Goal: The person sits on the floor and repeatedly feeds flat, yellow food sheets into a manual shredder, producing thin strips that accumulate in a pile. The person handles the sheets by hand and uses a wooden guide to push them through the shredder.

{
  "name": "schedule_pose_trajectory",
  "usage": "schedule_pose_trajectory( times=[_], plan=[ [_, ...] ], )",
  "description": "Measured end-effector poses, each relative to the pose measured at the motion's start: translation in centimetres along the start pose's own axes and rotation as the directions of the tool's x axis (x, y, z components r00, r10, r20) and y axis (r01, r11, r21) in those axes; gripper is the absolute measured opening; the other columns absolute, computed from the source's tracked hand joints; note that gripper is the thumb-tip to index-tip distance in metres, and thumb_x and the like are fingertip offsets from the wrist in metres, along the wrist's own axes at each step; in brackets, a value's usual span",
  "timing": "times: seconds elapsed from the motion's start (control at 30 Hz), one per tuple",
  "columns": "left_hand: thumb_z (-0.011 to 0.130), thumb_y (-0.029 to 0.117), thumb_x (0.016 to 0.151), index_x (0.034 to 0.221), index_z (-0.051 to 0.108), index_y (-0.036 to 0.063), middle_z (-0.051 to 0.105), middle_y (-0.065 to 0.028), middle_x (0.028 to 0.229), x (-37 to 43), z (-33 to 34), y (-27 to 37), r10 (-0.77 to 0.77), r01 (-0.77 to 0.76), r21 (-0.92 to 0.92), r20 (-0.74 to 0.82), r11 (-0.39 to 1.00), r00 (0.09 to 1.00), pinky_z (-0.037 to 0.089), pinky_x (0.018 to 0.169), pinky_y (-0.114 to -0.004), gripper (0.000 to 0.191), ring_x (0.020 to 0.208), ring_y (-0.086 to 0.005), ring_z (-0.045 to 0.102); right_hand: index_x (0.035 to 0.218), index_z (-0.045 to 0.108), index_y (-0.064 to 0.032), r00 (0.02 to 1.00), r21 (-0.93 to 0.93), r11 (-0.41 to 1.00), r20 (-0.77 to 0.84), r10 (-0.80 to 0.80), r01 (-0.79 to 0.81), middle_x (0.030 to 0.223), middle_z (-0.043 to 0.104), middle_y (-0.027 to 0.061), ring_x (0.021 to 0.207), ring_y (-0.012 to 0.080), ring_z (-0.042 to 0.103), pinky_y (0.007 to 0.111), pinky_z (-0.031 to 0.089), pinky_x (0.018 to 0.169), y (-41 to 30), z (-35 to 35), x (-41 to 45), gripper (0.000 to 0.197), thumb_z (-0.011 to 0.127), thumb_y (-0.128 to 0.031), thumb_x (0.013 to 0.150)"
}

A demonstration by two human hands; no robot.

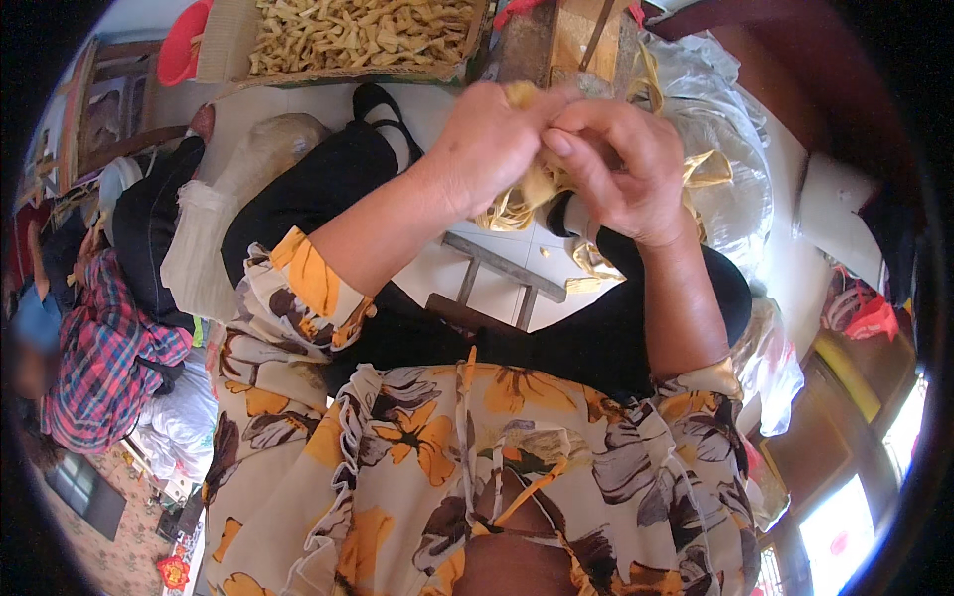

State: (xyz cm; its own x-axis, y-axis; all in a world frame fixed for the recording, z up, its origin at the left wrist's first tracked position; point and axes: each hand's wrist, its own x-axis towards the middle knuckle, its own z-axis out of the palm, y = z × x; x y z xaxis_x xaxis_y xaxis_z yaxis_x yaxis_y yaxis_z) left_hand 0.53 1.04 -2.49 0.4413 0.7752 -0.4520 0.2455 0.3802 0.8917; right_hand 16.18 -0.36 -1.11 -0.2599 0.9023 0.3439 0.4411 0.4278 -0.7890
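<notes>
My left hand (pixel 488 141) and my right hand (pixel 622 167) meet at the upper middle, fingertips pinched together. A pale yellow, pliable strip (pixel 536 186) runs between them, its loops hanging below the fingers; part of it also shows above my left hand. The exact fold at the fingertips is hidden. More long yellowish strips (pixel 706 169) lie beside my right hand. Beyond the hands, a cardboard box (pixel 226 41) holds a heap of short yellowish pieces (pixel 365 33).
A wooden block (pixel 585 37) with a thin dark rod stands just beyond my hands. Clear plastic bags (pixel 723 201) are at the right. Below the hands is a wooden stool frame (pixel 503 268). Other people sit at the left, one in a plaid shirt (pixel 112 343). A red plastic item (pixel 179 45) adjoins the box.
</notes>
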Motion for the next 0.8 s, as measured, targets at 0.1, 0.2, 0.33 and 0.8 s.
schedule_pose_trajectory(
  times=[0.1,0.2,0.33,0.8],
  plan=[
    [0.056,0.015,0.081,0.084,0.065,0.0018,0.06,-0.0049,0.066,-1.8,0.4,1.3,-0.198,0.236,0.006,0.563,0.972,0.803,0.043,0.052,-0.026,0.016,0.057,-0.0119,0.056,0.079,0.063,-0.0037,0.974,0.212,0.975,-0.195,0.114,-0.071,0.063,0.06,0.0033,0.054,0.0085,0.054,0.023,0.044,0.052,2.0,-1.0,-0.9,0.013,0.065,-0.016,0.081],
    [0.058,0.033,0.085,0.085,0.066,0.0035,0.063,-0.0057,0.068,-2.1,-0.5,2.7,0.307,-0.207,-0.232,0.59,0.95,0.747,0.044,0.049,-0.028,0.03,0.054,-0.0143,0.056,0.081,0.064,-0.002,0.953,0.011,0.984,-0.247,0.176,-0.179,0.067,0.061,0.0012,0.061,0.0072,0.053,0.023,0.044,0.055,0.9,-1.7,-0.2,0.01,0.059,-0.01,0.085],
    [0.068,0.022,0.073,0.095,0.066,0.0087,0.061,-0.0043,0.072,-0.4,-2.5,2.0,0.641,-0.696,0.424,0.29,0.58,0.71,0.045,0.052,-0.025,0.026,0.058,-0.0178,0.058,0.086,0.065,0.0006,0.785,0.451,0.654,0.22,0.579,-0.608,0.075,0.063,0.0029,0.065,0.0061,0.054,0.022,0.045,0.06,1.0,0.4,-1.1,0.015,0.053,-0.009,0.086],
    [0.061,0.001,0.068,0.09,0.064,0.0026,0.06,-0.0107,0.11,0.1,-1.6,0.0,0.458,-0.433,0.616,0.13,0.658,0.88,0.049,0.077,-0.035,0.022,0.088,-0.0284,0.062,0.085,0.062,-0.0021,0.79,0.351,0.717,0.129,0.6,-0.602,0.07,0.063,0.0046,0.062,0.0126,0.058,0.026,0.044,0.054,-0.3,0.3,-2.2,0.019,0.06,-0.021,0.086]
  ],
)
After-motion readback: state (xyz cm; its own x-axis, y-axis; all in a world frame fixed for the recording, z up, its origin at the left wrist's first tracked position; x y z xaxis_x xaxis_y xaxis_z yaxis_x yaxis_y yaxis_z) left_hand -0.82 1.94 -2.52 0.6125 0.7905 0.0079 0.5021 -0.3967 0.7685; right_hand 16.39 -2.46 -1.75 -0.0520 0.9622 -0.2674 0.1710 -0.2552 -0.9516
